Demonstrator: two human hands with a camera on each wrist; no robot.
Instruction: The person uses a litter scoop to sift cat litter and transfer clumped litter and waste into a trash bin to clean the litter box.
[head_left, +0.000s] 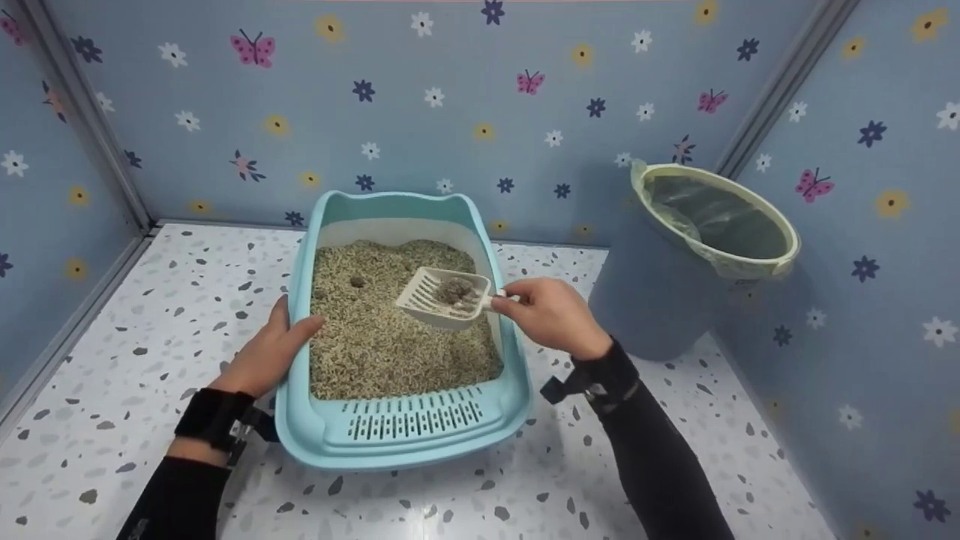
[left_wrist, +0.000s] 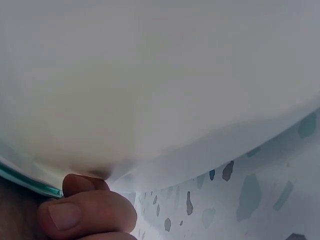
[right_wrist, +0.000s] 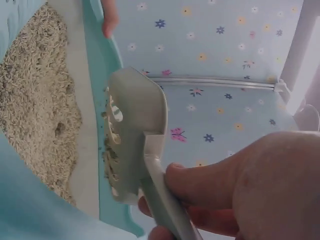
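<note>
Standing in a corner lined with pale blue wallpaper printed with flowers and butterflies (head_left: 420,97), the scene sits on a white terrazzo floor with grey flecks (head_left: 150,315).

Largest item: light blue plastic litter tray with a raised rim and slotted front step (head_left: 405,427), placed centrally on the floor, long axis running away from the person. It is filled with beige pellet litter (head_left: 375,337); one small dark clump (head_left: 358,282) lies on the litter surface toward the far left.

To the right of the tray, apart from it: round grey-blue waste bin with a pale green rim and a clear liner bag (head_left: 712,217), mouth tilted toward the tray.

Left hand (head_left: 270,352): rests on the tray's left rim, thumb over the inner edge, fingers down the outer wall. The left wrist view shows fingertips (left_wrist: 85,212) curled under the rim lip, so the hand is gripping the tray.

Right hand (head_left: 551,315): fingers and thumb closed round the handle of a white slotted plastic scoop (head_left: 442,298). Scoop is held above the litter, over the right half of the tray, clear of the surface. It carries a grey-brown clump of waste (head_left: 455,291) with some pellets. Right wrist view: scoop (right_wrist: 132,135) seen from the side, pellets clinging at the slots.
</note>
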